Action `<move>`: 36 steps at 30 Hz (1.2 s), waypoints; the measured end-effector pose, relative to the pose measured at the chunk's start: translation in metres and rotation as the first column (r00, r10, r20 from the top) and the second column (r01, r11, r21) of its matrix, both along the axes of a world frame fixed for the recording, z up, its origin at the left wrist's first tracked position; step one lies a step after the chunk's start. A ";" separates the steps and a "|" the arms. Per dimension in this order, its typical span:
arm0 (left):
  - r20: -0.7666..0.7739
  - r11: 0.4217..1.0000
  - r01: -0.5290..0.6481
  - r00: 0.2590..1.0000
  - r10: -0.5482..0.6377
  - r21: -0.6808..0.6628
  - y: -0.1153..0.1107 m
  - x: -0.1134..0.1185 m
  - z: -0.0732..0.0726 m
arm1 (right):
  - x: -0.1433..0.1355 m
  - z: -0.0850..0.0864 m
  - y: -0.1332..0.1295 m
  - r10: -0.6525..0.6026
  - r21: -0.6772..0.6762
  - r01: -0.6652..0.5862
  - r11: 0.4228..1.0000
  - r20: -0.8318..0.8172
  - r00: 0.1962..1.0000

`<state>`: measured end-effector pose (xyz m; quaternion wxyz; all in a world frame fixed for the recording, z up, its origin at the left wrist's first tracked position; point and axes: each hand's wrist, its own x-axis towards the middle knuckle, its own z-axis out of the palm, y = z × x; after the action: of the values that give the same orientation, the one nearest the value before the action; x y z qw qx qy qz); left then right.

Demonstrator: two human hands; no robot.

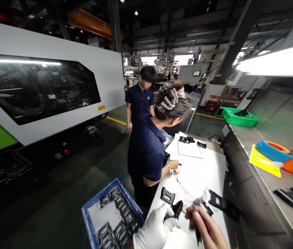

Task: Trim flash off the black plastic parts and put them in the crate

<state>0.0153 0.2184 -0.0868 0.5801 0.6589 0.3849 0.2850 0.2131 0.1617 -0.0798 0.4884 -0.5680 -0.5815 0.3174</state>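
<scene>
My left hand [156, 224], in a white glove, is closed round a small black plastic part [177, 208] above the white-topped table [205, 166]. Beside it, my bare right hand [207, 226] pinches a slim dark tool [197, 231] whose kind I cannot make out; its lower end points down. The two hands are close but apart. A black frame-shaped plastic part [168, 195] lies just beyond my left glove. Farther right are another black frame-shaped part [216, 199] and a part [203, 206] partly hidden behind my right fingers.
A blue crate [86, 214] with several bagged black parts stands at lower left. A co-worker [146, 148] leans over the table's left side; another person [139, 100] stands behind. On the metal bench at right are a green bin [239, 119] and a blue-orange tray [278, 154].
</scene>
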 end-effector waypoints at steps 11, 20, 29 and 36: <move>-0.139 0.940 -0.123 0.975 0.175 0.319 0.012 0.011 0.005 | -0.042 0.031 -0.014 -0.136 0.170 0.081 0.982 0.342 0.930; 0.086 0.965 -0.147 0.988 0.131 0.218 0.001 0.008 0.007 | -0.008 0.037 -0.034 -0.199 0.126 0.170 0.977 0.269 0.942; 0.284 0.964 -0.156 0.954 0.091 0.217 -0.018 0.017 0.017 | -0.016 0.062 -0.032 -0.208 0.313 0.073 0.947 0.421 0.883; 0.228 0.961 -0.159 0.968 0.106 0.226 -0.023 0.018 0.015 | -0.023 0.054 -0.034 -0.232 0.327 0.079 0.942 0.461 0.856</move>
<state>0.0333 0.1952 -0.0715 0.5128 0.6629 0.3258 0.4375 0.1899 0.1276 -0.0259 0.4276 -0.5958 -0.6792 0.0299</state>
